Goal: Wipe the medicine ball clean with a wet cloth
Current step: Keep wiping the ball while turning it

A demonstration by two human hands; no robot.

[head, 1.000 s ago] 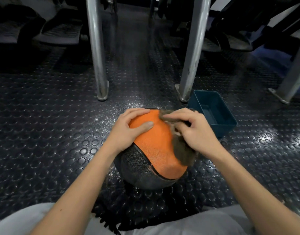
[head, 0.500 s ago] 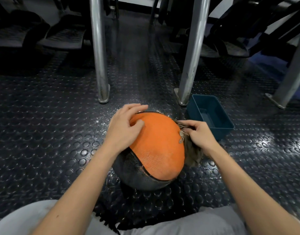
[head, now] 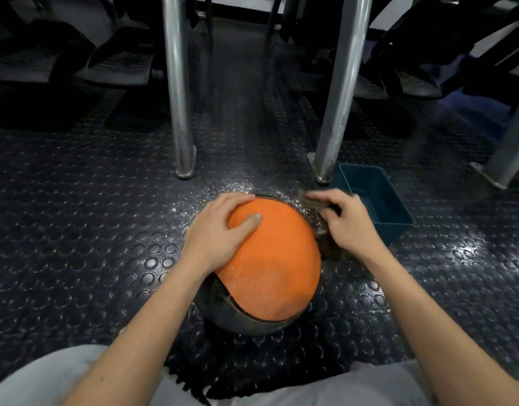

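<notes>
Fingers (head: 321,196) of my right hand (head: 350,230) pinch the brown cloth (head: 330,247) against the far right flank of the medicine ball (head: 270,259). My left hand (head: 220,232) lies spread on its far left top. The ball sits on the studded floor (head: 76,230) near my knees, and a teal tub (head: 394,230) stands just right.

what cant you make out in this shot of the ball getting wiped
Head view, cloth: mostly hidden by the right hand and ball, and blurred.
Head view, ball: underside and far side hidden by its own bulk; a patch covered by the left hand.
Head view, bin: inside too dim to tell whether it holds water.
</notes>
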